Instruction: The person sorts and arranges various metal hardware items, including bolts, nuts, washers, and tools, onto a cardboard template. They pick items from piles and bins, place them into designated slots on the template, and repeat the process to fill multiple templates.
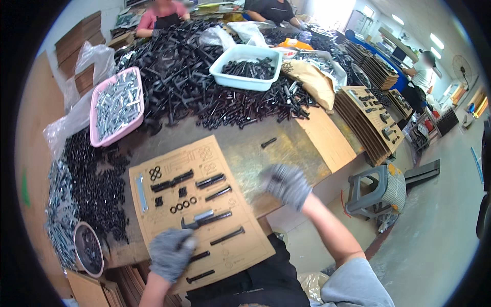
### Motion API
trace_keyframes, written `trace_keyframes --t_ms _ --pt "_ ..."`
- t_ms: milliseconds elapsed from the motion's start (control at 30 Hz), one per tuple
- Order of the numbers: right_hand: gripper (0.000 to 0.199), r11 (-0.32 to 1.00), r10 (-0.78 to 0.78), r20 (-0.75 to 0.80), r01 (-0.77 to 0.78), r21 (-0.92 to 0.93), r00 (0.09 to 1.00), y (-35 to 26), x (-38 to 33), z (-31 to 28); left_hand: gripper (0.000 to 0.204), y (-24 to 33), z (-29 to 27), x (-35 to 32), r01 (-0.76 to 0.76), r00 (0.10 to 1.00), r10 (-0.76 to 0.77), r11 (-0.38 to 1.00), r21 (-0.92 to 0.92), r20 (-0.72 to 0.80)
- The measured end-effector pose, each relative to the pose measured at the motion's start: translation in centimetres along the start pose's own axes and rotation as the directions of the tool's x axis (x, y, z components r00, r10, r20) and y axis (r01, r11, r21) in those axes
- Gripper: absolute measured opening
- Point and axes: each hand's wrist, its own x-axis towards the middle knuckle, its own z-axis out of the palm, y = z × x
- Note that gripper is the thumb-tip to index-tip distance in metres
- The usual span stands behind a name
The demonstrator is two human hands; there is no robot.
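Observation:
A brown cardboard sheet lies tilted at the table's front edge, with black bolts, nuts, washers and a flat wrench set out on it. My left hand, in a grey knit glove, rests over its lower left part with fingers curled; what they hold, if anything, is hidden. Beside those fingers lies a short black bolt, and a longer bolt sits below. My right hand, gloved alike, is off the sheet's right side above the table edge, its fingers smeared by motion. A loose bolt lies beyond it.
Black bolts heap across the far table. A pink tray of silvery parts and a pale blue tub of bolts stand there. A metal bowl is at left, a grey stool at right. Other people work farther off.

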Motion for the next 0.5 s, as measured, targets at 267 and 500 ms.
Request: trace_keyframes --t_ms 267,500 --pt "0.027 0.799 0.204 -0.587 -0.479 -0.362 0.784 16.9 18.2 -10.6 0.024 -17.4 -0.4 -4.9 0.391 0.798 -0.356 0.920 -0.031 -0.486" --pt "0.052 0.582 0.283 -0.477 -0.544 -0.604 0.832 19.5 26.6 -11.1 0.022 -19.5 1.1 -7.7 0.419 0.724 -0.193 0.886 0.199 -0.662"
